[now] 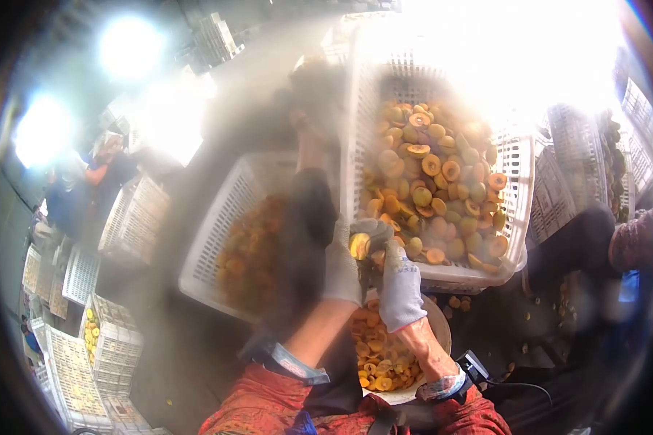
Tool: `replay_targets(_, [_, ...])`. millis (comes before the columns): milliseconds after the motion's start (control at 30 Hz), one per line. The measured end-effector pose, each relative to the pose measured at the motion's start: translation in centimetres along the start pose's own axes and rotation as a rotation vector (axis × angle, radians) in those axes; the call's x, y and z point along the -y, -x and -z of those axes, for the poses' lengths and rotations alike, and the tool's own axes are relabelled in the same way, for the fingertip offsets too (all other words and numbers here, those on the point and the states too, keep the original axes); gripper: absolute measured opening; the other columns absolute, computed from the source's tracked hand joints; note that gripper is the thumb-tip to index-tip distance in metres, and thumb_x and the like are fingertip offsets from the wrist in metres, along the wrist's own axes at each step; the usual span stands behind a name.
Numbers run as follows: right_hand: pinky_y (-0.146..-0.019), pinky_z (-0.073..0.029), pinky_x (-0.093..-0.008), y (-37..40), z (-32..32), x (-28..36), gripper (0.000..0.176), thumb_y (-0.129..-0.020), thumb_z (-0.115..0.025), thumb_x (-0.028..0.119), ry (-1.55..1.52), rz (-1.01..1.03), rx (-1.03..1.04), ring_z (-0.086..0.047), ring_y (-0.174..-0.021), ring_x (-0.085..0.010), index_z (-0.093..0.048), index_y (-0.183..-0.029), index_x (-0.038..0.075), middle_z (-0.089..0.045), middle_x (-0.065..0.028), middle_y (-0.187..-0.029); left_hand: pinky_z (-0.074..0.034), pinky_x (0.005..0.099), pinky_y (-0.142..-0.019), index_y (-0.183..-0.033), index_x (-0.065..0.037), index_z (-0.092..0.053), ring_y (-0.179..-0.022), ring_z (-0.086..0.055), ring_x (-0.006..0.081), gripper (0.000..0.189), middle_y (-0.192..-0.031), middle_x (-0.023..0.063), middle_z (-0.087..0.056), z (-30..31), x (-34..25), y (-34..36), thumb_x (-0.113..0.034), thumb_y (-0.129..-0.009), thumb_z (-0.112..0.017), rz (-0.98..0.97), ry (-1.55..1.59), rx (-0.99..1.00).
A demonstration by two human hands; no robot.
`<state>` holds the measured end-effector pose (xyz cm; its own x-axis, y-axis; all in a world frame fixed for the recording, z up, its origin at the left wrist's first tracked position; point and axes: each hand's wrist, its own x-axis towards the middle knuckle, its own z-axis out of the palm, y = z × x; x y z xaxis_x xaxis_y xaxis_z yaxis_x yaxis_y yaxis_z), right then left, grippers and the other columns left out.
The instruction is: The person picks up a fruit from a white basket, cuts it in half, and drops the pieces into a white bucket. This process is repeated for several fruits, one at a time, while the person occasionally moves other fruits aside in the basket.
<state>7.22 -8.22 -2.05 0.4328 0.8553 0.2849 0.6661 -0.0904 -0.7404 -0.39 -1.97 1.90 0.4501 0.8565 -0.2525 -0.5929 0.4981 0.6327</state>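
Observation:
Both my hands wear pale gloves and meet at the near left corner of a large white crate (516,181) of halved orange-yellow fruit (442,170). My left hand (347,264) has its fingers wrapped round a yellow fruit piece (359,246). Close beside it, my right hand (401,279) is closed with its fingertips at the fruit; what lies between those fingers is hidden. Below my hands stands a round white bowl (440,326) with fruit halves (384,355) in it.
A second white crate (210,235) with hazy fruit stands left. Stacked crates (120,348) line the far left, near other people (101,170). Another person's dark-clad leg (573,243) is at the right. Glare hides the upper right.

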Motion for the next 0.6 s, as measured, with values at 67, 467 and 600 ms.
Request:
replay_targets(67, [-0.07,-0.048,-0.0413,0.1,-0.2,0.0,0.027,-0.078,-0.052,-0.006,-0.026,-0.014,0.014,-0.059,-0.089,-0.04,-0.049,-0.105,-0.001,-0.059,-0.0218,-0.095,-0.049,0.0347,-0.083,-0.099,0.0,-0.059,-0.09,-0.063,0.0247,0.045,-0.095,0.0145,-0.065,-0.4,0.5,0.2,-0.041,-0.097,-0.042,-0.17,-0.214,-0.037])
replay_targets(467, [-0.059,-0.047,-0.0376,-0.6,1.4,0.3,0.026,-0.076,-0.059,0.0,0.012,0.096,0.214,-0.062,-0.07,-0.0327,-0.051,-0.1,-0.003,-0.06,-0.0185,-0.077,-0.05,0.0269,-0.072,-0.112,0.0,-0.054,-0.086,-0.064,0.0159,0.029,-0.095,0.0084,-0.066,-0.3,0.4,1.2,-0.021,-0.095,-0.043,-0.494,-0.625,0.075])
replay_targets(600, [-0.042,-0.04,-0.0304,-1.7,5.7,3.5,0.014,-0.079,-0.057,0.005,-0.434,-0.293,0.587,-0.053,-0.048,-0.0172,-0.056,-0.089,-0.004,-0.056,-0.0088,-0.063,-0.05,0.0267,-0.073,-0.112,0.0,-0.054,-0.087,-0.065,0.0178,0.027,-0.095,0.0098,-0.067,-0.3,0.3,1.3,-0.016,-0.091,-0.049,-0.388,-0.586,0.042])
